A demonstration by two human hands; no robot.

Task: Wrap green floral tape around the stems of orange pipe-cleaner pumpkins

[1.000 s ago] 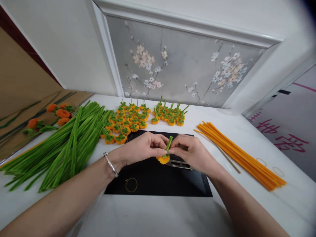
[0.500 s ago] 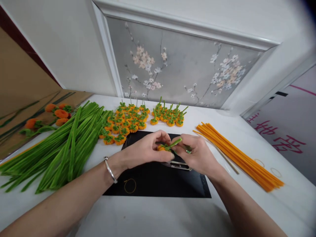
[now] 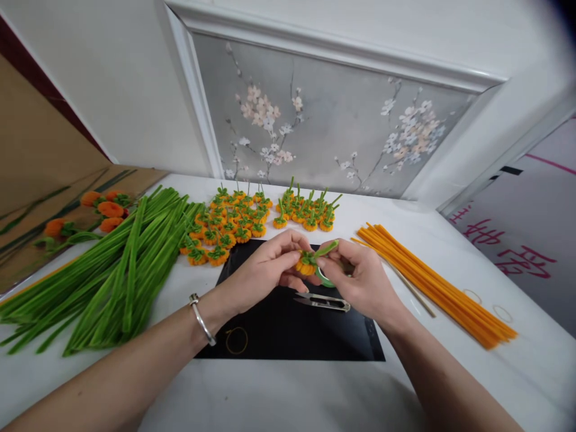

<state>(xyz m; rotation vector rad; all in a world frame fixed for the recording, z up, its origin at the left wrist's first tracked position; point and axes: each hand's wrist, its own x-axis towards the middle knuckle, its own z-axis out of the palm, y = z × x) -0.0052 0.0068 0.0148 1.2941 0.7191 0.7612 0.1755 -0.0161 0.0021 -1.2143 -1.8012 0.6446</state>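
Above the black mat (image 3: 279,339), my left hand (image 3: 265,267) grips a small orange pipe-cleaner fruit (image 3: 306,267) with a green leafy top. A short green pipe-cleaner stem (image 3: 328,247) sticks up from it to the right. My right hand (image 3: 357,273) pinches the base of that stem between thumb and fingers. Partly hidden behind the right hand is a roll of green tape (image 3: 324,278). Thread snips (image 3: 324,302) lie on the mat just below both hands.
Finished orange fruits (image 3: 229,222) stand in rows at the back, with a second group (image 3: 310,210) beside them. Long green pipe cleaners (image 3: 121,270) are heaped at left, orange ones (image 3: 436,282) at right. A thin stick (image 3: 414,293) and a yellow loop (image 3: 236,340) lie nearby.
The orange fruit has turned and risen slightly, so its leafy top and side show more. My left fingers have shifted up and back from it, uncovering the snips and tape roll.
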